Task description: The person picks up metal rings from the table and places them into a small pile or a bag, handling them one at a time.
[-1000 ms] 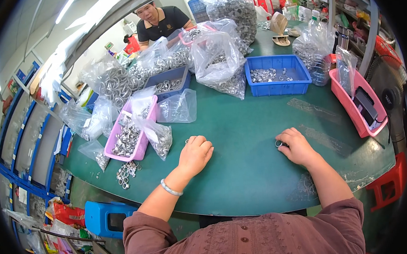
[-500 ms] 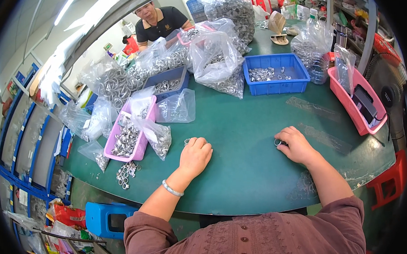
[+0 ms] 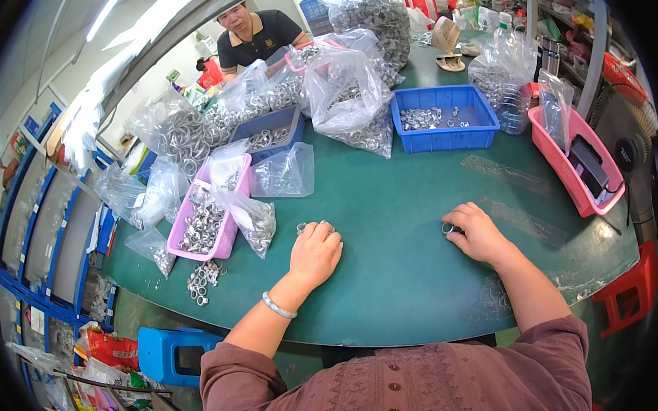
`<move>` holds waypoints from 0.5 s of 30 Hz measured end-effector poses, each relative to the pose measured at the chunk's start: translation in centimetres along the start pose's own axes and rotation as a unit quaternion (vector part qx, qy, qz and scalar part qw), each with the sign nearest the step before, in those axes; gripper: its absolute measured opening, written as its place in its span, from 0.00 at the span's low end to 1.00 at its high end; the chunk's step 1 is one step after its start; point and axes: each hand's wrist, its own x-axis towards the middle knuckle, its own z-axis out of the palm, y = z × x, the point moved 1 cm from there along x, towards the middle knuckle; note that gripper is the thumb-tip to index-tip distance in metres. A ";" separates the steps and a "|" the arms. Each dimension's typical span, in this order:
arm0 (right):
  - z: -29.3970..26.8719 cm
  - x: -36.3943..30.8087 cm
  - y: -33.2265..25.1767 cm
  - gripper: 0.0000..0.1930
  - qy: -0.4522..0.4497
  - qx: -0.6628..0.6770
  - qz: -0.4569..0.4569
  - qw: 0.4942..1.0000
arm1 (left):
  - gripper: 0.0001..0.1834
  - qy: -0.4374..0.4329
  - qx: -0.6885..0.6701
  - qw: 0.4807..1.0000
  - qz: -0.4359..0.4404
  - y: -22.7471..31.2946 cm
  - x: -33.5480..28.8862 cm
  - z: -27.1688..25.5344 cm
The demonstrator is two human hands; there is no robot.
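Note:
My left hand (image 3: 316, 251) rests on the green table (image 3: 377, 270) with its fingers curled down. A small silvery metal ring (image 3: 301, 228) shows at its fingertips; the rest of the grip is hidden beneath the hand. To the right, my right hand (image 3: 481, 232) pinches another metal ring (image 3: 448, 229) between thumb and fingers, close to the tabletop. Left of my left hand lies a clear plastic bag (image 3: 256, 226) of small metal parts. Beyond it stands a pink basket (image 3: 225, 243) heaped with metal rings, and a loose pile of rings (image 3: 201, 282) lies at its near end.
A blue tray (image 3: 447, 140) with some metal parts stands beyond my hands. Large clear bags of rings (image 3: 354, 122) crowd the back. A pink basket (image 3: 575, 181) holding a dark device stands at right. Across the table is another person (image 3: 257, 38); a blue stool (image 3: 158, 356) stands left.
Both hands keep nearly the same places and grips. The whole view has shifted very slightly; nothing is visibly taken up or put down.

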 end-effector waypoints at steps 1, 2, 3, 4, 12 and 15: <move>0.0 0.0 0.0 0.14 -0.002 0.001 0.003 1.000 | 0.06 0.001 -0.004 1.000 0.000 0.0 0.0 0.0; 0.0 0.0 0.0 0.14 -0.002 0.002 0.002 1.000 | 0.06 0.001 -0.003 1.000 -0.001 0.0 -0.1 0.0; 0.0 0.0 0.0 0.14 -0.003 0.000 0.003 1.000 | 0.07 0.001 -0.004 1.000 0.000 0.1 -0.1 -0.1; 0.0 0.0 0.0 0.14 -0.005 -0.001 0.004 1.000 | 0.07 0.000 -0.004 1.000 0.000 0.1 -0.1 -0.1; 0.1 0.0 0.0 0.14 0.002 -0.002 0.000 1.000 | 0.09 -0.005 0.025 1.000 -0.016 0.7 -0.4 -0.4; 0.1 0.0 0.0 0.14 0.003 -0.002 -0.003 1.000 | 0.10 -0.005 0.026 1.000 -0.012 0.7 -0.6 -0.3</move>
